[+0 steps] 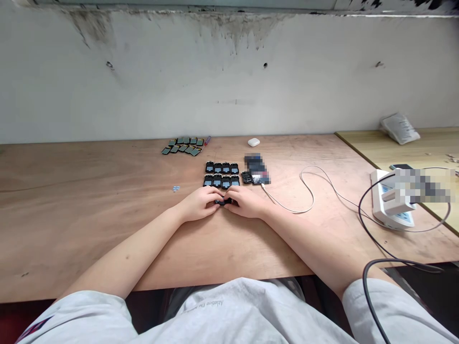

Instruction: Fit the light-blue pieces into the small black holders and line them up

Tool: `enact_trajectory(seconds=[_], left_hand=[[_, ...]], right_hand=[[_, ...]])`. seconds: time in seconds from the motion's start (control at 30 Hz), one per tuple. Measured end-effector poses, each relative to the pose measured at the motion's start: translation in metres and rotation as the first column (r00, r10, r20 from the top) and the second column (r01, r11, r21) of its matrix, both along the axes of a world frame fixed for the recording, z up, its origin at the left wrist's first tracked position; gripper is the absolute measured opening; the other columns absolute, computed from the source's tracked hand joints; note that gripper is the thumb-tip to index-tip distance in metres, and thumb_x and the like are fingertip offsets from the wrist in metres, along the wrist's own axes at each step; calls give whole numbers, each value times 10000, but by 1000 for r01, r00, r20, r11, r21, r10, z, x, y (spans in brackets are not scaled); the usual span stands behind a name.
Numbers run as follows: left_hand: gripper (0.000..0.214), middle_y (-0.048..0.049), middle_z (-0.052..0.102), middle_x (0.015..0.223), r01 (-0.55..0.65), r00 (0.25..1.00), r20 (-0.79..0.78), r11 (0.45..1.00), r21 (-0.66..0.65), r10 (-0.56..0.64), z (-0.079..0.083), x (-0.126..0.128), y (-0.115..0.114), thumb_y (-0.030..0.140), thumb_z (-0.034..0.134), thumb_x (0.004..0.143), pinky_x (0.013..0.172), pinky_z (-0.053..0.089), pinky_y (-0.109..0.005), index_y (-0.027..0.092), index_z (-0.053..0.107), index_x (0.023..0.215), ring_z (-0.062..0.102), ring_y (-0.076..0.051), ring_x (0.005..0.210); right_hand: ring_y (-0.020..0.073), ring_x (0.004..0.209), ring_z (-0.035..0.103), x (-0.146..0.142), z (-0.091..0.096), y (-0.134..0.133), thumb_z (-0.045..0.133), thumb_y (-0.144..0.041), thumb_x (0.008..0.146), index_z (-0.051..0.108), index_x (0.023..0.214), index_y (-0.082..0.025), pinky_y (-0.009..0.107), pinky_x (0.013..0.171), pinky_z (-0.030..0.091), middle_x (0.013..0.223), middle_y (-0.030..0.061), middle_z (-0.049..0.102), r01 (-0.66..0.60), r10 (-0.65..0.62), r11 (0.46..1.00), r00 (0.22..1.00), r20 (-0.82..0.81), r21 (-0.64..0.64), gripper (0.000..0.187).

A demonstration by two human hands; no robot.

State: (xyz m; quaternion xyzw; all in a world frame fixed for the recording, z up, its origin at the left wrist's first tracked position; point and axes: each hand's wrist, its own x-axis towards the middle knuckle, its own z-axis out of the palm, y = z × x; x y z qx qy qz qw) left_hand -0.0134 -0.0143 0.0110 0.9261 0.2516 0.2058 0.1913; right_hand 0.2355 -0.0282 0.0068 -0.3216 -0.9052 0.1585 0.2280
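Note:
Between the fingertips of my left hand [201, 202] and my right hand [247, 202] is a small black plastic casing [224, 201], low over the wooden table. My fingers cover much of it, so its details are hidden. Just beyond my hands, several similar black casings [217, 180] with light blue patches lie in two rows. One more black casing [246, 177] without a visible blue patch rests to the right of these rows. A few small light blue pieces [176, 188] lie on the table, left of the casings.
Several grey-faced small panels [183, 147] lie near the wall with a screwdriver [207, 140] beside them. A white earbud case [254, 142], a partly blurred phone [258, 178] and its white cable [312, 191] are right of centre. A power strip [376, 196] stands far right.

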Motion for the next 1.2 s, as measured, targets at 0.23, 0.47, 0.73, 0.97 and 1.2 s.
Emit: enact_trajectory(seconds=[0.23, 0.47, 0.73, 0.97, 1.2], left_hand=[[218, -104, 683, 1247, -7, 1000, -9, 1000, -10, 7, 1, 2, 1, 226, 589, 973, 1007, 519, -385, 224, 713, 1152, 640, -240, 1145], [207, -92, 677, 1240, -12, 1000, -9, 1000, -9, 12, 0, 1, 1, 236, 593, 971, 998, 530, -381, 234, 709, 1143, 643, -237, 1138], [203, -90, 676, 1233, -11, 1000, -13, 1000, -7, 11, 0, 2, 1, 239, 584, 981, 998, 528, -385, 230, 702, 1146, 636, -235, 1136], [203, -94, 679, 1228, -9, 1000, -10, 1000, 9, 9, -1, 2, 1, 230, 593, 973, 988, 532, -379, 231, 705, 1142, 642, -237, 1133], [218, -97, 685, 1231, 10, 1000, 6, 999, 50, -10, -3, 1, 2, 210, 584, 975, 970, 534, -386, 226, 698, 1160, 648, -235, 1113]], right_hand=[[196, 901, 613, 0, 0, 0, 706, -183, 925, 695, 1025, -165, 295, 762, 474, 1010, 83, 651, 2, -2, 1000, 1000, 4, -7, 102], [196, 900, 610, 0, 0, 0, 703, -191, 928, 687, 1029, -165, 294, 760, 465, 1016, 82, 650, 10, -10, 1000, 1000, 5, -12, 106], [199, 912, 609, 0, 2, -1, 701, -180, 925, 683, 1027, -170, 297, 771, 463, 1020, 81, 645, 11, -11, 1000, 1000, -2, -26, 104], [200, 913, 612, 1, 1, 0, 703, -183, 925, 684, 1034, -170, 299, 773, 466, 1019, 80, 645, 9, -9, 1000, 1000, -4, -26, 111], [198, 904, 615, 0, 0, 0, 704, -184, 926, 690, 1053, -166, 298, 765, 470, 1026, 83, 649, 3, -4, 1000, 1000, -20, -27, 129]])
